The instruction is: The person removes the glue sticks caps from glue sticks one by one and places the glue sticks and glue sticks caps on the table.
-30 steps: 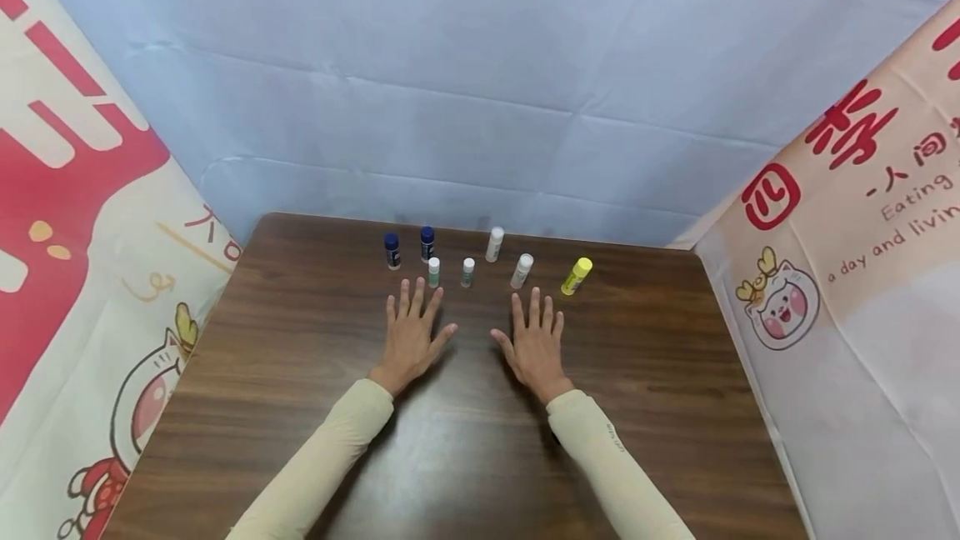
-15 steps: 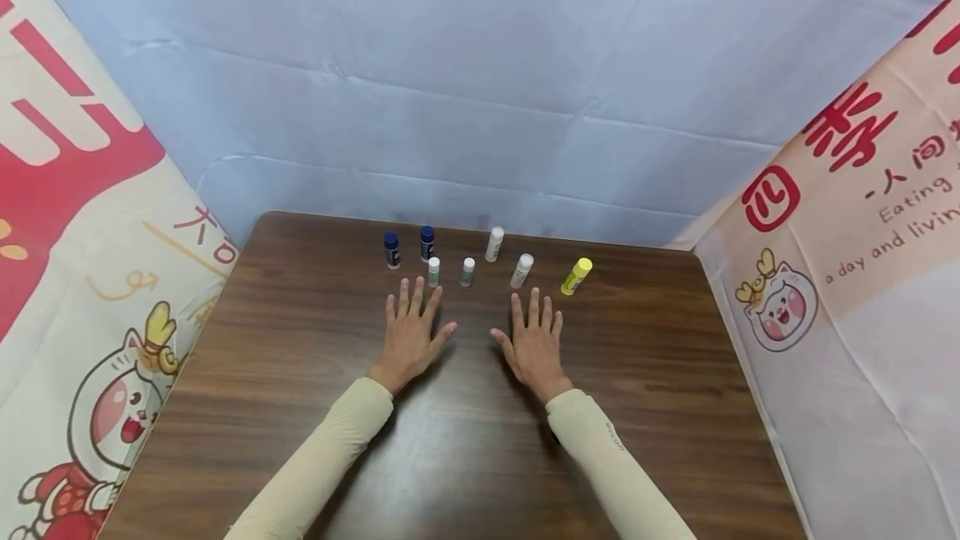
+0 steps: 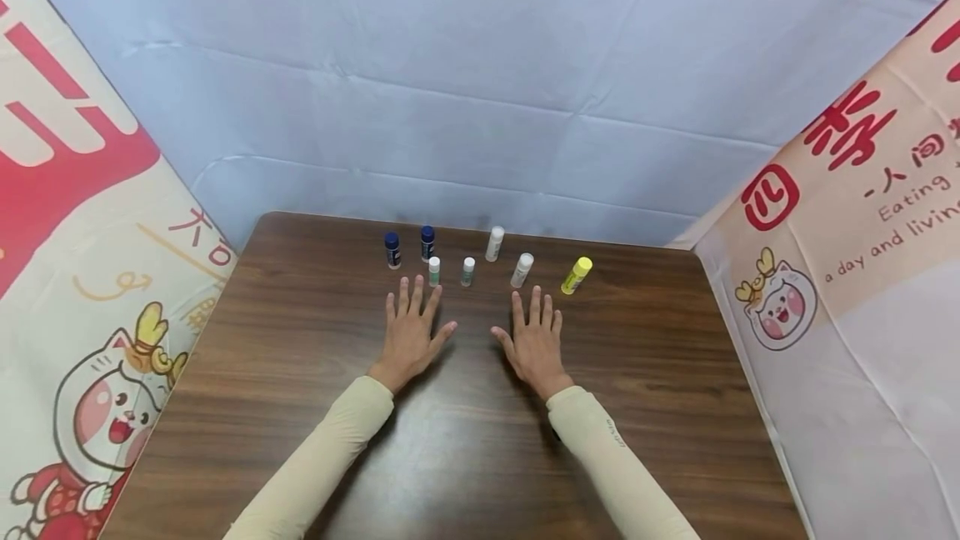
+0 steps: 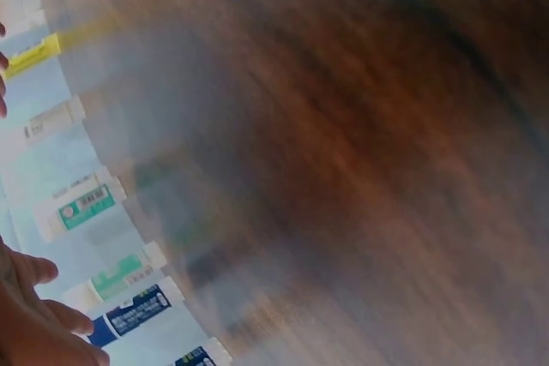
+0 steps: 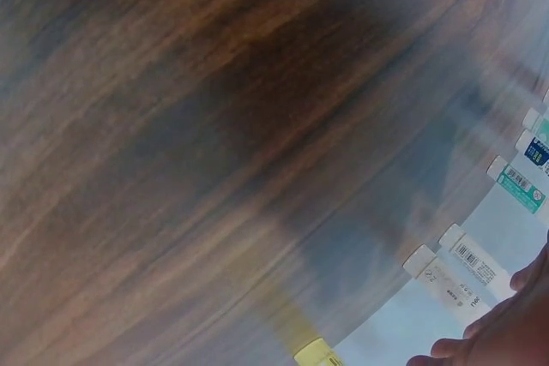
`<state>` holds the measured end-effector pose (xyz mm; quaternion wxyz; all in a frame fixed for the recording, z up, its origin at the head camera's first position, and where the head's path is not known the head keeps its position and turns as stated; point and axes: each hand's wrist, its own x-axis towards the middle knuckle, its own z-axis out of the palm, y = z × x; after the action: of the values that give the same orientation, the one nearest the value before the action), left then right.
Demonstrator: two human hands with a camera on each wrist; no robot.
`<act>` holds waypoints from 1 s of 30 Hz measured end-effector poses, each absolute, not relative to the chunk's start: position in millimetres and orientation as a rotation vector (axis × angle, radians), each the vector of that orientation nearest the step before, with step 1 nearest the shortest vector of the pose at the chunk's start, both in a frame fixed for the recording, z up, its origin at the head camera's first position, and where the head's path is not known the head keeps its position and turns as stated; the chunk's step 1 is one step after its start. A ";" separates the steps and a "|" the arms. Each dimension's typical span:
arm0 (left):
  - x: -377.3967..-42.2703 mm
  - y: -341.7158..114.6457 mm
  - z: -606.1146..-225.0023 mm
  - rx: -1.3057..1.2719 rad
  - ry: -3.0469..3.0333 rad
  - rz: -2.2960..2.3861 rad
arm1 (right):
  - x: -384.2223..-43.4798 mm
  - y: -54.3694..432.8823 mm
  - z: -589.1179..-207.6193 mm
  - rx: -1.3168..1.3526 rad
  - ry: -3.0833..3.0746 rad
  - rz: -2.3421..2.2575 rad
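Note:
Seven-odd caps aside, several glue sticks stand upright toward the table's back edge. My left hand [image 3: 407, 340] lies with fingers spread just in front of a small green-labelled glue stick [image 3: 434, 272]; another green-labelled glue stick [image 3: 468, 272] is to its right. Behind are a dark blue glue stick [image 3: 392, 251] and a second blue glue stick [image 3: 427, 244]. My right hand [image 3: 536, 348], fingers also spread, is close below a white glue stick [image 3: 522, 271]. A second white glue stick [image 3: 494, 244] stands farther back, a yellow glue stick [image 3: 577, 276] to the right. Both hands hold nothing.
The brown wooden table [image 3: 637, 423] has a rounded back edge against a pale blue cloth wall [image 3: 465, 90]. Printed cloth banners flank it: a left banner [image 3: 45, 273] with a cartoon figure, and a right banner [image 3: 862, 315] with red lettering.
The left banner's printed figure has shifted leftward in view and shows more of itself. Both hands and the glue sticks stay practically where they were.

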<state>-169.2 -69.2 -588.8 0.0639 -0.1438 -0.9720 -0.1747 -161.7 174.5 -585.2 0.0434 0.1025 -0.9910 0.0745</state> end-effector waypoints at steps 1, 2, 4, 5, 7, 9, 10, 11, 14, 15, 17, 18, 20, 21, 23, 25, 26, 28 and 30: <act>-169.1 -69.5 -588.7 -0.434 -2.939 -0.528 | -161.9 174.7 -585.5 0.318 -3.028 0.231; -169.1 -69.6 -588.4 -0.432 -2.944 -0.528 | -162.0 175.0 -585.8 0.321 -3.025 0.230; -169.2 -70.0 -587.9 -0.431 -2.950 -0.531 | -162.0 175.3 -585.8 0.327 -3.025 0.228; -169.4 -70.3 -587.8 -0.431 -2.952 -0.529 | -162.0 175.4 -585.8 0.330 -3.028 0.229; -169.7 -70.8 -588.1 -0.432 -2.956 -0.525 | -162.1 175.4 -585.2 0.332 -3.041 0.239; -170.0 -71.0 -588.1 -0.431 -2.959 -0.531 | -162.4 174.8 -584.1 0.328 -3.062 0.255; -170.1 -71.1 -588.2 -0.431 -2.957 -0.537 | -162.8 174.2 -583.6 0.323 -3.073 0.263; -170.3 -70.9 -588.1 -0.427 -2.958 -0.550 | -163.2 173.6 -582.9 0.321 -3.080 0.279; -170.9 -70.1 -587.9 -0.414 -2.940 -0.580 | -164.2 171.5 -580.8 0.318 -3.085 0.331; -171.0 -69.6 -587.7 -0.413 -2.929 -0.591 | -164.3 170.7 -580.1 0.321 -3.083 0.356; -170.9 -68.2 -586.7 -0.409 -2.909 -0.612 | -164.6 169.1 -578.6 0.337 -3.074 0.401; -170.8 -67.4 -585.9 -0.409 -2.897 -0.624 | -164.7 168.3 -577.7 0.345 -3.073 0.425; -170.3 -65.3 -583.8 -0.413 -2.875 -0.665 | -164.9 166.5 -575.8 0.365 -3.064 0.471; -169.6 -64.1 -582.4 -0.411 -2.863 -0.698 | -165.2 165.4 -574.9 0.372 -3.062 0.489; -168.7 -61.3 -580.2 -0.408 -2.840 -0.750 | -165.9 163.2 -572.9 0.390 -3.045 0.534; -167.7 -58.5 -578.9 -0.404 -2.817 -0.809 | -166.8 160.9 -571.3 0.402 -3.031 0.570; -167.3 -57.0 -578.6 -0.401 -2.805 -0.839 | -167.3 159.8 -570.6 0.408 -3.026 0.589; -167.3 -54.0 -578.9 -0.391 -2.787 -0.878 | -168.4 157.4 -569.2 0.413 -3.021 0.629; -167.7 -51.1 -579.4 -0.368 -2.766 -0.925 | -169.5 155.2 -568.1 0.413 -3.028 0.661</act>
<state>-167.7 -51.1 -579.4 0.1009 -0.1246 -0.9360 -0.3132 -169.5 155.2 -568.1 0.0077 0.1320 -0.9684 0.2113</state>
